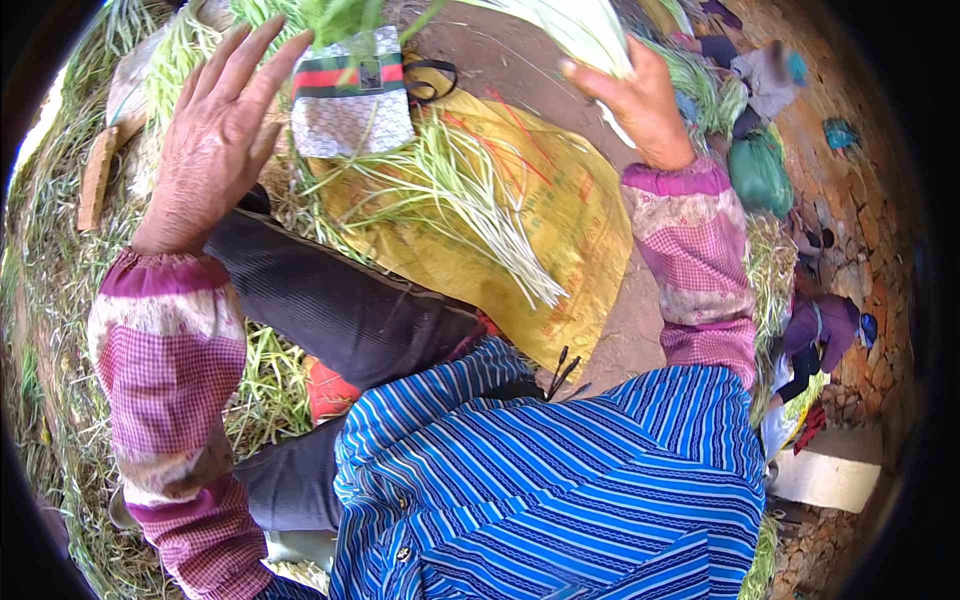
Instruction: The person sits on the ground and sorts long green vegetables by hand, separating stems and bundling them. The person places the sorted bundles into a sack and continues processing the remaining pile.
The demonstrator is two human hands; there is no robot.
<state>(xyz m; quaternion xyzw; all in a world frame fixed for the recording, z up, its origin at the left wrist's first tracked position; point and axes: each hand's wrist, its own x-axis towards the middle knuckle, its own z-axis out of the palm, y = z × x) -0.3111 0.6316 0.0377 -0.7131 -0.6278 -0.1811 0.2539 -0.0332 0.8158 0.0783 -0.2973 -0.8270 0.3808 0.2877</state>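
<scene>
My right hand (637,105) grips a bunch of long white-and-green vegetable stalks (559,26) near their pale ends, its thumb along the near side. The leafy part runs left, past the top edge of the view. Raised with its fingers spread, my left hand (221,135) holds nothing. A loose bundle of thin stalks (480,202) lies on a yellow woven plastic sack (585,247) between my hands. Beside my left fingertips is a patterned pouch (349,120) with a green and red stripe and a black strap.
Cut greens and straw (60,300) cover the ground at left, with a wooden piece (97,180) among them. Red strips (517,142) lie on the sack. At right are a green bag (760,172), a white board (825,476) and several people, including one in purple (821,330).
</scene>
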